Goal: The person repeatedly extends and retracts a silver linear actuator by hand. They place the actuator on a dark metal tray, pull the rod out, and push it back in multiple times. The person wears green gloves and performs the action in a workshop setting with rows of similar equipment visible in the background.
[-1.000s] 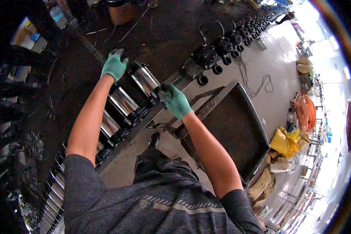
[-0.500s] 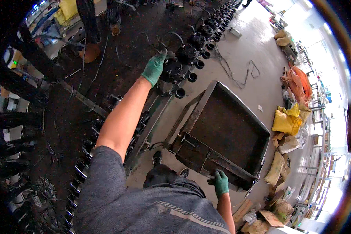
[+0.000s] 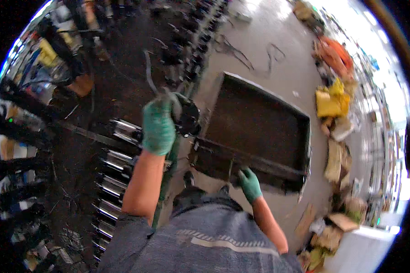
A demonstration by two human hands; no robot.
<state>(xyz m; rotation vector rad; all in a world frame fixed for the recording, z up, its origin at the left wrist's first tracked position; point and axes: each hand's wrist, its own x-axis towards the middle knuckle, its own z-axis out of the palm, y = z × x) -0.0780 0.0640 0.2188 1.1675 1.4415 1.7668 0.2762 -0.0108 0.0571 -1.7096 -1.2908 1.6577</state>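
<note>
My left hand (image 3: 158,129), in a green glove with dark fingers, is closed at a black round motor-like part (image 3: 189,119) with a cable (image 3: 149,73) rising beside it. Motion smears the fingers, and the palm side is hidden. The part hangs at the right edge of the dark bench, beside a row of shiny metal cylinders (image 3: 115,186). My right hand (image 3: 249,184), gloved the same way, is at the near side of the dark metal tray cart (image 3: 259,123). Its fingers look loosely apart and hold nothing that I can see.
More black parts (image 3: 198,50) line the far bench edge. A loose cable (image 3: 239,57) lies on the grey floor beyond the cart. Along the right stand yellow sacks (image 3: 332,102), an orange bundle (image 3: 335,54), cardboard (image 3: 342,222) and shelving.
My left hand has come nearer from the far row, bringing a black part with it. My right hand has shifted slightly up and left. The whole view has turned a little.
</note>
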